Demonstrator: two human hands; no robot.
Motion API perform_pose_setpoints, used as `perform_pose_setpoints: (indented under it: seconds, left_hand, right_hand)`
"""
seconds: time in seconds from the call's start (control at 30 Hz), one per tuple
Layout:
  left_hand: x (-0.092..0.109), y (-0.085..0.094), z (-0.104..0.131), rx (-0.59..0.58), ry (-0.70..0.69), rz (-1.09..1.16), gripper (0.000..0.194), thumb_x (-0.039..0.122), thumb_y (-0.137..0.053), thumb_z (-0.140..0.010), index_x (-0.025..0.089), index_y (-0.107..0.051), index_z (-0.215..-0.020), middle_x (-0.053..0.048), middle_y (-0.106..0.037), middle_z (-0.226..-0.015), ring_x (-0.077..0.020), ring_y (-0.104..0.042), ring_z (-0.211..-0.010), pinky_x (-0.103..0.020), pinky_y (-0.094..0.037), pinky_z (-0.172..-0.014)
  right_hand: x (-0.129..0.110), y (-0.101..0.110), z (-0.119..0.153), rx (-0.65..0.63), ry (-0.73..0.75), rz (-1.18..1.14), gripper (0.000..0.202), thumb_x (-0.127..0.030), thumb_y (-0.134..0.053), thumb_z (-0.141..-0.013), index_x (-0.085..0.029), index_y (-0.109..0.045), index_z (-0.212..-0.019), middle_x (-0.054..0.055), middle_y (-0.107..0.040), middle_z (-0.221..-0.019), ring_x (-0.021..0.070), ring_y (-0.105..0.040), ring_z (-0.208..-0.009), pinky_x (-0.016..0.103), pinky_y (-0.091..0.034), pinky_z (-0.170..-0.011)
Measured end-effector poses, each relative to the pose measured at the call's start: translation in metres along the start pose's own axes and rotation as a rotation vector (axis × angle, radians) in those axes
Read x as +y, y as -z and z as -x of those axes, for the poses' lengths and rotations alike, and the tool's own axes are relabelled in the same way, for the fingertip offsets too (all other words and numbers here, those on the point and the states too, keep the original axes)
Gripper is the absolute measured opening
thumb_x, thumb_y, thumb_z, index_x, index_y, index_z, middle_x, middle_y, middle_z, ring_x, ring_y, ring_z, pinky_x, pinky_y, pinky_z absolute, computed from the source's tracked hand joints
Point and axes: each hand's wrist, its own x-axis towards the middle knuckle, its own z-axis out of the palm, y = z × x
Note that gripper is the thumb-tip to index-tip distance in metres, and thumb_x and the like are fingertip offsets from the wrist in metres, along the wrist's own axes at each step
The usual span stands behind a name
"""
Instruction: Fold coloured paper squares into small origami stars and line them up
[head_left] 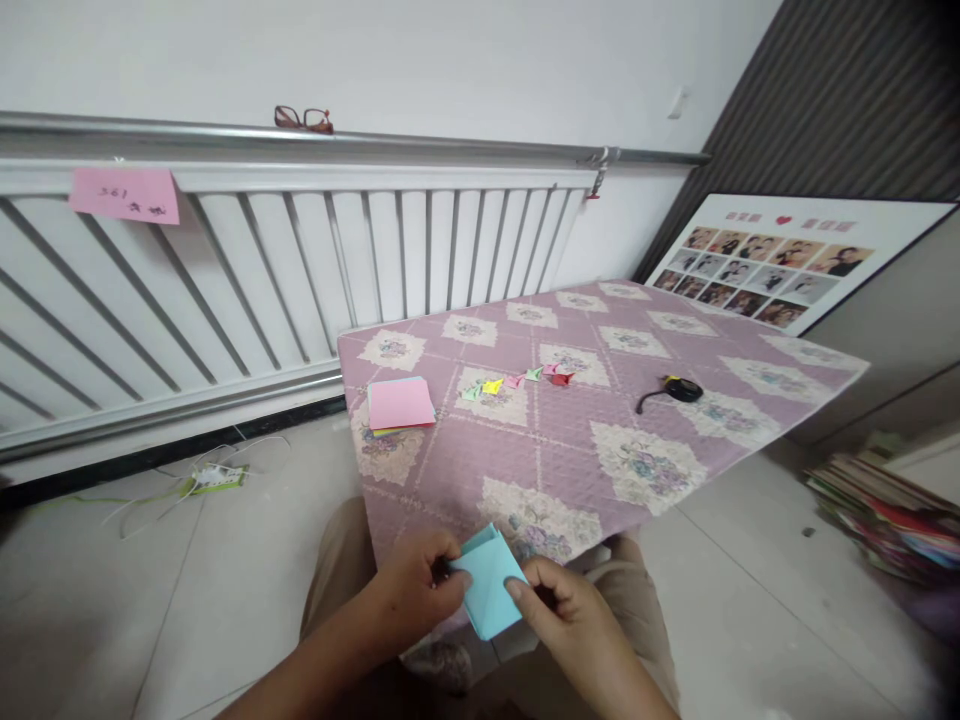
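A folded light blue paper [491, 585] is held between my two hands near the table's front edge, its layers parted at the top. My left hand [420, 590] pinches its left corner between thumb and fingers. On the opposite corner, my right hand [566, 610] has its thumb on the front face and its fingers behind. Beyond them, a stack of coloured paper with a pink sheet [401, 403] on top lies at the table's left. Several small folded paper pieces, among them a yellow one [492, 387] and a red one [562, 379], form a row at the middle.
The table [465, 470] has a purple patterned cloth. A black coiled cable [682, 389] lies on its right side. Behind stand a white radiator [390, 250] and a photo board [795, 215]. Glasses [303, 121] rest on the pipe; a power strip [217, 477] is on the floor.
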Motion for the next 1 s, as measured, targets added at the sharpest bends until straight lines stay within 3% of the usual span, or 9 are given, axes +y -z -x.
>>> perform_pose_setpoints:
  seconds: [0.17,0.33,0.43,0.53,0.67,1.0]
  left_hand:
    - [-0.003,-0.015,-0.005,0.097,0.099,0.349,0.014,0.020,-0.060,-0.069,0.020,-0.047,-0.075,0.007,-0.042,-0.060,-0.0095,-0.037,-0.055,-0.022,-0.028,-0.052]
    - [-0.016,-0.039,-0.007,0.079,0.147,0.867,0.062,0.035,-0.078,-0.062,0.022,-0.049,-0.116,-0.002,-0.058,-0.089,-0.0149,-0.054,-0.073,-0.025,-0.042,-0.062]
    - [-0.021,-0.051,-0.001,-0.012,0.236,1.005,0.058,0.045,-0.081,-0.062,0.016,-0.058,-0.106,-0.004,-0.060,-0.087,-0.0125,-0.056,-0.068,-0.022,-0.041,-0.056]
    - [-0.021,-0.057,0.005,-0.077,0.312,1.022,0.056,0.052,-0.080,-0.061,0.013,-0.061,-0.096,-0.003,-0.059,-0.077,-0.0092,-0.055,-0.057,-0.020,-0.040,-0.050]
    - [-0.021,-0.059,0.006,-0.085,0.316,0.961,0.052,0.055,-0.077,-0.064,0.012,-0.061,-0.089,-0.004,-0.062,-0.073,-0.0085,-0.055,-0.052,-0.019,-0.038,-0.046]
    - [-0.021,-0.060,0.010,0.017,0.196,0.753,0.039,0.047,-0.068,-0.073,0.012,-0.064,-0.089,-0.003,-0.065,-0.073,-0.0104,-0.056,-0.058,-0.022,-0.040,-0.054]
  right_hand:
    - [-0.003,-0.006,-0.004,0.110,-0.053,-0.061,0.041,-0.053,-0.054,-0.078,-0.021,-0.043,-0.055,-0.006,-0.036,-0.051,0.0103,-0.035,-0.050,0.022,-0.032,-0.048]
    - [-0.001,-0.007,-0.004,0.177,-0.039,-0.118,0.044,-0.057,-0.054,-0.078,-0.021,-0.044,-0.055,-0.005,-0.038,-0.052,0.0108,-0.037,-0.050,0.021,-0.034,-0.048]
    - [0.002,-0.008,-0.002,0.209,-0.032,-0.132,0.045,-0.059,-0.054,-0.079,-0.021,-0.046,-0.057,-0.005,-0.040,-0.052,0.0114,-0.040,-0.051,0.021,-0.036,-0.048]
    - [0.003,-0.009,0.000,0.201,-0.028,-0.147,0.044,-0.058,-0.055,-0.080,-0.020,-0.050,-0.059,-0.003,-0.047,-0.054,0.0129,-0.047,-0.053,0.022,-0.040,-0.052]
    - [0.006,-0.010,0.002,0.221,-0.015,-0.126,0.042,-0.055,-0.055,-0.082,-0.020,-0.051,-0.060,-0.002,-0.050,-0.055,0.0135,-0.048,-0.053,0.022,-0.040,-0.051]
    - [0.017,-0.013,0.006,0.243,0.052,-0.017,0.037,-0.049,-0.053,-0.086,-0.020,-0.052,-0.062,-0.002,-0.050,-0.058,0.0129,-0.049,-0.056,0.021,-0.041,-0.053]
